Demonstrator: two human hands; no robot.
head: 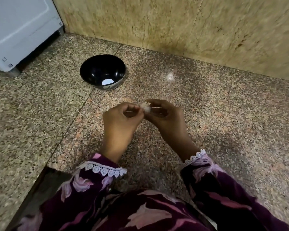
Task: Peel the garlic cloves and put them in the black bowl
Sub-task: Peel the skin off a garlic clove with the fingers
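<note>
A white appliance [18,30] is seen at the far left corner of the counter [223,130], against the wall [157,22]. To its right, toward the back edge, the black bowl [102,72] is set; only a pale patch shows inside it, and whether that is a peeled clove or a reflection cannot be told, so little if anything is judged to have been delivered yet.

Nearer the front edge, above the middle of the counter, a garlic clove [146,107] is held between both hands. The left hand [122,120] is curled, its fingertips pinching the clove from the left; the right hand [165,115] is curled likewise, gripping it from the right. Papery skin appears to be lifting at the clove's top, so peeling is judged to be under way, not finished; blur hides the detail.

Further right, toward the back, a small whitish smudge [170,77] is seen on the counter, perhaps a scrap of skin or another clove; it cannot be told

Left to do: the skin to be stripped and the clove dropped into the bowl
</note>
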